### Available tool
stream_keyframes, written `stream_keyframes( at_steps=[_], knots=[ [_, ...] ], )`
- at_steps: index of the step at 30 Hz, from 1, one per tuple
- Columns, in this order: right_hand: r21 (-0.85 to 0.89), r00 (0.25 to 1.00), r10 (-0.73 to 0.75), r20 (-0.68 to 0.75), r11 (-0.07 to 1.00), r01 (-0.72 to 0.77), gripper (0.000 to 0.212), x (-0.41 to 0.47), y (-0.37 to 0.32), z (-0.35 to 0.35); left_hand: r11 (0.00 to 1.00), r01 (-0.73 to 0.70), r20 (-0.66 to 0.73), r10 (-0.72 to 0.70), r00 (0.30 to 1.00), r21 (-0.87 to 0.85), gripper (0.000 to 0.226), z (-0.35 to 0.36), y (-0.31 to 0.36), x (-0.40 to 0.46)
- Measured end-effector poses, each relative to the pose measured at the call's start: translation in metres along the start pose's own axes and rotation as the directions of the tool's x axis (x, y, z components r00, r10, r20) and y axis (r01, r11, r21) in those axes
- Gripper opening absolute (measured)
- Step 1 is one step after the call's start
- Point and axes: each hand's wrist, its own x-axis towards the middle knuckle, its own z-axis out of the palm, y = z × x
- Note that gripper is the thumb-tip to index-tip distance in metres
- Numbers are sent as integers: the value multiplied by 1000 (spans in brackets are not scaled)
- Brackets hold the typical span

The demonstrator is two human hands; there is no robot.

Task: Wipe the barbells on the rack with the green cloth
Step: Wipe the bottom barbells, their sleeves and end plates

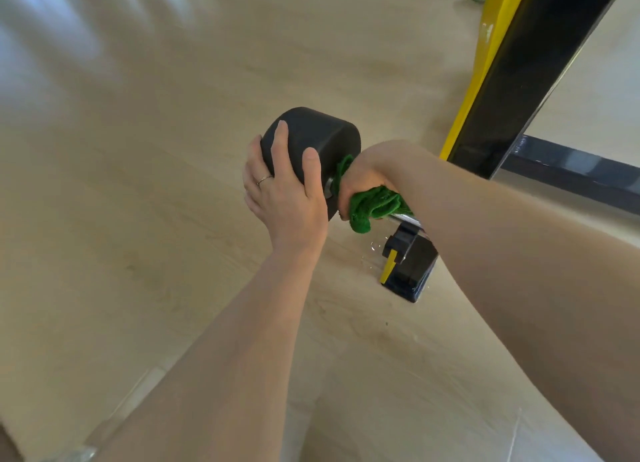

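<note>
Hands work one end of a barbell on its rack: the left hand, fingers spread, steadies the heavy black end weight; the right hand clenches the soft green cloth round the slick chrome shaft, likely the best hold.

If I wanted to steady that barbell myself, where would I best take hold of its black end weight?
Probably round the curved side of the black end weight, coming from the outer end as the left hand does, fingers spread over the round face. It looks too wide to pinch, and the right hand with the green cloth occupies the bar.
</note>
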Motion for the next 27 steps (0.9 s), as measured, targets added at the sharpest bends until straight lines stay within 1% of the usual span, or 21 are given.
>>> stream_keyframes(
  at_steps=[1, 2, 3, 4, 5, 6, 7, 8, 9, 11, 12, 15, 17, 19, 22, 24, 27],
  knots=[
    [-123, 978, -43, -202, 992, 18, 27, -2, -3, 12, 1000, 3, -3, -3, 1000, -4, 56, 0, -1, 1],
    [-216, 895, -110, -433, 976, 16, 25, -4, -4, 25, 1000, 10, -6, -10, 1000, -13, 58, 0, 1, 1],
    [-281, 774, -172, -609, 960, -9, 24, -5, -5, 44, 1000, 20, -7, -20, 1000, -19, 59, 0, 1, 0],
    [-338, 645, -225, -731, 940, -55, 26, -3, -5, 65, 999, 27, -7, -27, 1000, -25, 61, 0, 2, 0],
    [-382, 541, -261, -799, 916, -123, 30, 0, -5, 84, 999, 31, -6, -31, 999, -28, 62, 1, 3, 0],
    [-404, 490, -269, -829, 894, -192, 35, 4, -6, 97, 999, 36, -9, -37, 999, -30, 62, 1, 5, 0],
    [-415, 469, -268, -842, 876, -245, 39, 3, -7, 103, 999, 43, -15, -43, 999, -30, 61, 1, 6, 0],
    [-428, 480, -265, -836, 863, -269, 41, 5, -7, 103, 998, 50, -16, -51, 999, -33, 59, 1, 6, 1],
    [-446, 512, -275, -814, 861, -246, 43, 2, -6, 99, 998, 55, -14, -55, 998, -33, 59, 2, 6, 1],
    [-481, 597, -309, -740, 864, -149, 45, -4, -4, 83, 999, 47, -5, -47, 999, -22, 59, -1, 5, 1],
    [-466, 635, -300, -712, 878, -107, 46, -7, -3, 75, 999, 32, 6, -32, 999, -15, 58, -2, 4, 0],
    [-316, 751, -190, -633, 948, -26, 47, -18, 3, 56, 1000, -3, 46, 3, 999, 4, 53, -7, 3, 0],
    [-264, 796, -141, -589, 964, -25, 43, -26, 10, 51, 1000, 2, 68, -3, 998, 13, 52, -9, 3, 1],
    [-239, 806, -130, -577, 971, -15, 48, -31, 15, 51, 1000, 10, 91, -12, 996, 24, 52, -11, 2, 1],
    [-204, 798, -110, -593, 979, -17, 56, -31, 16, 55, 999, 4, 117, -9, 993, 48, 53, -13, 3, 1],
    [-227, 788, -113, -605, 973, -34, 55, -28, 13, 58, 998, 4, 123, -11, 992, 62, 54, -13, 4, 0],
    [-299, 767, -145, -626, 952, -64, 49, -25, 11, 61, 997, 9, 103, -16, 995, 71, 53, -12, 5, -1]
  ],
)
